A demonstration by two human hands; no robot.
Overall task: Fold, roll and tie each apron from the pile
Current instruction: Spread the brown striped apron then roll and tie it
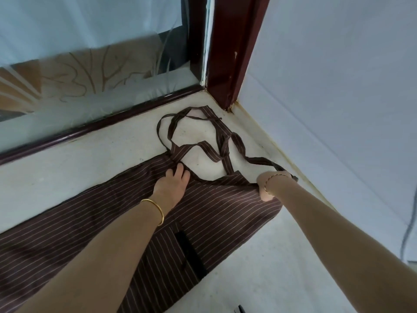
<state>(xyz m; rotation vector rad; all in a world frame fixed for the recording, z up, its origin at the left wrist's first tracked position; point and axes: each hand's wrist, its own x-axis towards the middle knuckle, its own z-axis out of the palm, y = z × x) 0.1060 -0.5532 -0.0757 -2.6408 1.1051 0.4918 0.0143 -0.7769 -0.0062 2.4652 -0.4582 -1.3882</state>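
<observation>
Brown striped apron (94, 213), spread flat on pale floor (259, 267), top end near corner by dark red door frame (228, 53). Apron straps (198, 145), looped and tangled on floor past top edge. Left hand (173, 184), gold bangle (155, 211) on wrist, fingers bent down, pinching cloth at one top corner. Right hand (268, 184), thin bracelet (274, 179) on wrist, clenched tight on other top corner, next to white wall (338, 86). Frosted glass door (79, 64) behind.
</observation>
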